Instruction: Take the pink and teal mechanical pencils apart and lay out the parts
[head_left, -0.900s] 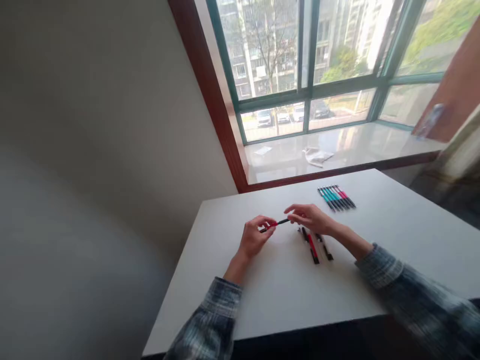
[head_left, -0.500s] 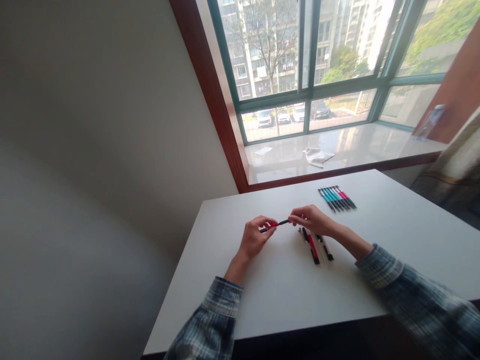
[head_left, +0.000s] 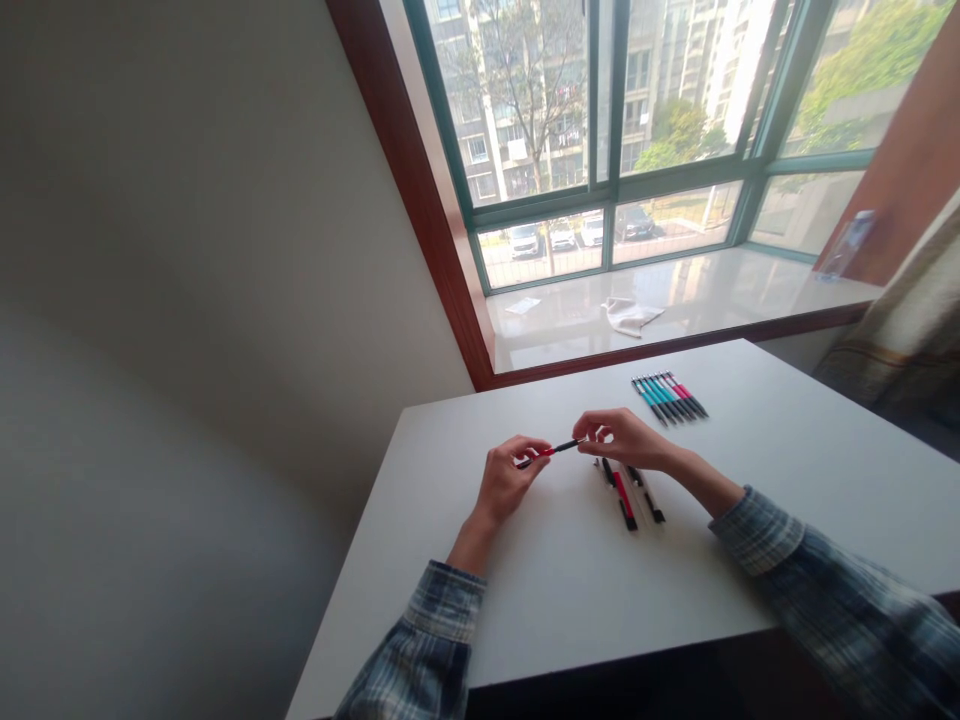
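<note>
My left hand (head_left: 510,478) pinches a red and black pen (head_left: 546,453) by its red part, between thumb and fingers. The pen is held above the white table, its black end pointing right. My right hand (head_left: 619,440) closes thumb and fingertips at that black end; whether a small piece is also between them is too small to tell. Below the right hand lie pen parts: a red and black barrel (head_left: 625,500), a black piece (head_left: 608,473), thin clear tubes, and a clear and black part (head_left: 652,507).
A neat row of teal and pink pens (head_left: 667,398) lies at the back of the white table (head_left: 555,590). Behind it, the window sill (head_left: 697,300) holds a crumpled cloth (head_left: 630,316), a paper (head_left: 523,306) and a clear bottle (head_left: 846,245). A wall stands on the left.
The right hand's fingers have shifted slightly at the pen's black end, with the thumb and index finger now more arched. The left hand keeps its hold. The view has shifted slightly.
</note>
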